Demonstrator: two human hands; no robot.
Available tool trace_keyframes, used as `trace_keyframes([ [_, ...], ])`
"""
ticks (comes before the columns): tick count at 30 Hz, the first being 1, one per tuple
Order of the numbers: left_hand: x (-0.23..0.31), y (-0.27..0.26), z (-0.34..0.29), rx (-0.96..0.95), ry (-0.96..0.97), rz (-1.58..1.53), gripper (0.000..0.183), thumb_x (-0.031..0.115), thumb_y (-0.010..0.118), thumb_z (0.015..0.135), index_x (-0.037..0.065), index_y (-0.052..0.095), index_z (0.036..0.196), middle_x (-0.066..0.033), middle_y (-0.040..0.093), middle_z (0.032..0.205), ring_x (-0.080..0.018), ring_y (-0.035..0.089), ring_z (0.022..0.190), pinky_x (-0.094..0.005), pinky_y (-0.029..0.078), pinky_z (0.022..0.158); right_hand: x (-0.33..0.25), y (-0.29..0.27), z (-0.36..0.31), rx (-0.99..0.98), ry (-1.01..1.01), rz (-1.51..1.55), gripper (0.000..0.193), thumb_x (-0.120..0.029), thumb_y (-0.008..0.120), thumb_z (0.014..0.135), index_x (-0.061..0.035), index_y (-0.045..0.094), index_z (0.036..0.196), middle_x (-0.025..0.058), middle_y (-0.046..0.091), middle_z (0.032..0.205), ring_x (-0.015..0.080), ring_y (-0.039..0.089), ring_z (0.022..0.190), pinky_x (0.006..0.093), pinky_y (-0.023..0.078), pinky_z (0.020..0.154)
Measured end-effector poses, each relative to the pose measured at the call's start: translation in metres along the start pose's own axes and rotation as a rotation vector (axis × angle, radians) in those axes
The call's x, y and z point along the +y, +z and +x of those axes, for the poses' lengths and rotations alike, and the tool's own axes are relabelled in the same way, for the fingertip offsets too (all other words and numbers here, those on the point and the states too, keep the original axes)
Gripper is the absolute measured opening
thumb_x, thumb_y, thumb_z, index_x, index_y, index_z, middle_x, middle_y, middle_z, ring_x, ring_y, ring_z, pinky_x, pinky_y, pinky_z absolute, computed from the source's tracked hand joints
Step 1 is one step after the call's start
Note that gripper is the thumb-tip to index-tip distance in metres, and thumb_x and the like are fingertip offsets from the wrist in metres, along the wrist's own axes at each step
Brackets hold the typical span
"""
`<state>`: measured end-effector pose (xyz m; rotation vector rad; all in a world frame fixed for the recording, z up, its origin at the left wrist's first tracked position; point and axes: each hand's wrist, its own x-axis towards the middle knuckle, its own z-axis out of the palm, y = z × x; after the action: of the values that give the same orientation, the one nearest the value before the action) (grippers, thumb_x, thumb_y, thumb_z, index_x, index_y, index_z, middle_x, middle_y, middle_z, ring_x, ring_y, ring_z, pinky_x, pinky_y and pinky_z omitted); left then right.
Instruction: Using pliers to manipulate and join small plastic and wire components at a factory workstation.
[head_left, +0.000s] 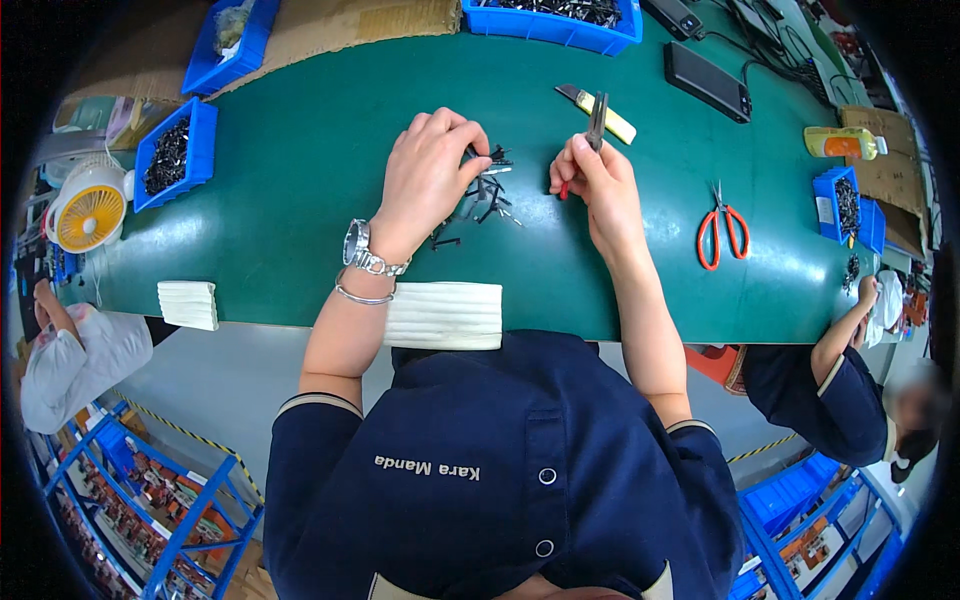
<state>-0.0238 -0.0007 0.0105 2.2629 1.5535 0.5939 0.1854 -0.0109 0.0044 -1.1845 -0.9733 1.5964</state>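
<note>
Red-handled pliers (597,124) are clasped in the right hand (602,182); small black parts (487,196) are strewn beside the left hand (428,165) on the surface (310,160), its grip can't be told. Best picked singly, tbh.

Clock centred on the loose small parts (487,197) on the table (330,120), 12 facing away from the wearer. Left hand (432,165) at 10, fingers at the pile's edge; right hand (600,185) at 3, pliers (597,122) in it. Utility knife (612,122) at 2, just beyond the pliers; power bank (707,80) at 2, farther out. Snips (713,235) at 3; bottle (835,143) and parts-filled small bin (826,190) at 3, well beyond. Parts-filled large bin (550,35) between 12 and 1. Parts-filled side bin (203,145) at 9, fan (90,215) beside it, outward. Ridged pad (445,315) between 6 and 7, near table edge; second pad (187,305) at 8.
</note>
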Motion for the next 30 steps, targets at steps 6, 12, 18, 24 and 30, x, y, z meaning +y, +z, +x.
trace_keyframes([
  [6,-0.003,0.002,0.008,0.069,-0.115,-0.597,0.010,0.012,0.069,0.083,0.006,0.063,0.087,-0.0015,0.064,0.095,-0.0135,0.058,0.089,-0.0271,0.044,0.081,0.010,0.001,-0.001,-0.041,-0.068,-0.173,0.026,-0.023,0.050,0.098,-0.0032,0.054,0.083,0.0005,0.052,0.067,0.0094,0.051,0.061,0.0240,0.040,0.056],
  [12,0.002,0.000,0.009,0.067,-0.137,-0.954,0.012,0.011,0.065,0.088,0.001,0.059,0.091,-0.0003,0.061,0.088,-0.0087,0.057,0.083,-0.0247,0.046,0.078,0.003,0.010,-0.011,-0.153,-0.065,-0.278,0.036,-0.032,0.042,0.101,-0.0031,0.054,0.083,0.0005,0.050,0.068,0.0104,0.049,0.066,0.0242,0.038,0.062],
  [18,0.004,0.002,0.008,0.125,-0.085,-1.091,0.012,0.010,0.062,0.091,0.001,0.056,0.096,0.0003,0.058,0.091,-0.0063,0.055,0.084,-0.0209,0.045,0.077,0.005,0.014,-0.018,-0.314,0.081,-0.217,0.045,-0.039,0.036,0.103,-0.0034,0.056,0.084,0.0012,0.051,0.068,0.0104,0.048,0.062,0.0243,0.039,0.060],
  [24,0.010,0.009,0.007,0.171,-0.079,-1.134,0.012,0.010,0.062,0.092,0.001,0.056,0.097,-0.0001,0.057,0.092,-0.0061,0.054,0.085,-0.0205,0.045,0.078,0.003,0.018,-0.023,-0.378,0.143,-0.150,0.047,-0.040,0.034,0.103,-0.0028,0.055,0.082,0.0018,0.049,0.066,0.0107,0.047,0.061,0.0242,0.038,0.057],
  [30,0.013,0.015,0.004,0.239,-0.062,-1.033,0.012,0.010,0.062,0.091,0.001,0.057,0.096,-0.0013,0.059,0.092,-0.0080,0.055,0.084,-0.0229,0.046,0.078,0.001,0.020,-0.023,-0.392,0.144,-0.122,0.048,-0.041,0.033,0.103,-0.0043,0.050,0.077,-0.0006,0.041,0.062,0.0099,0.040,0.057,0.0244,0.034,0.052],
])
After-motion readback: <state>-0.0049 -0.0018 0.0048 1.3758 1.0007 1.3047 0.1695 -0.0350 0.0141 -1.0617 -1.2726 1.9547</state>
